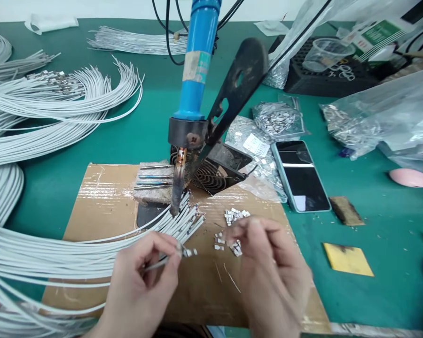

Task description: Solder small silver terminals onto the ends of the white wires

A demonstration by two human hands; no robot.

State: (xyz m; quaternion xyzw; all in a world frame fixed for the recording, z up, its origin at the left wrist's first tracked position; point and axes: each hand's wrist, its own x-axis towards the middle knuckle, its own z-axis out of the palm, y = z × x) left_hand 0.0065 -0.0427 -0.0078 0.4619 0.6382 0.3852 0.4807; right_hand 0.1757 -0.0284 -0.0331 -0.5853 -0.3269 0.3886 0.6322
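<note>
My left hand is closed in a pinch around a white cable, and a small silvery metal terminal sticks out past the fingertips. To its right, my right hand has thumb and fingers pressed together over a pile of small metal terminals; whatever it pinches is too small to make out. Just beyond the left hand, the ends of a bundle of white cables lie under the dark tip of a blue soldering iron, which a black bracket holds pointing down.
Under the work lies a cardboard sheet. A phone, parts bags, a yellow sponge and a brown block are on the right. Behind the iron's tip stands a small black fan. More white cables fill the left.
</note>
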